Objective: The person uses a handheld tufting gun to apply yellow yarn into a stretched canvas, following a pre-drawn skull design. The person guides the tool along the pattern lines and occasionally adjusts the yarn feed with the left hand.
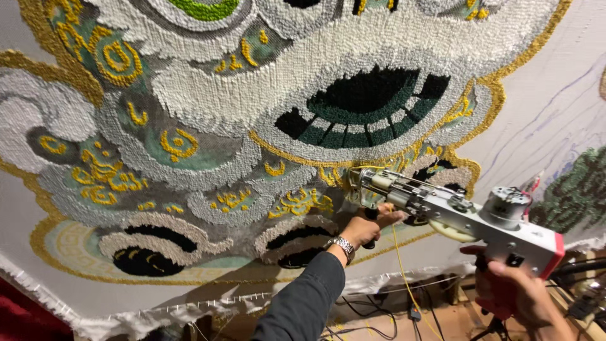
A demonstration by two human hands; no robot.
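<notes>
At lower right, the right hand (514, 292) is closed in a full grip around the red handle of a tufting gun (454, 211), fingers wrapped tight beneath its grey motor housing. The left hand (372, 224), wearing a metal wristwatch (341, 246) above a dark grey sleeve (304, 303), has its grip shut on a black front handle under the gun's barrel. The silver gun slants up and to the left, its tip pressed against the stretched backing cloth (543, 101). A strand of yellow yarn (404, 271) hangs from the tool toward the floor, where black cables (366, 309) lie tangled on the wooden floor (448, 316). Beyond the hands, the cloth carries a large tufted design (252, 113): white and grey looped swirls, gold-yellow curls and outlines, pale teal patches, and black-and-dark-green oval shapes. To the right, bare cloth shows faint drawn lines and a separate dark green tufted patch (577, 186).
</notes>
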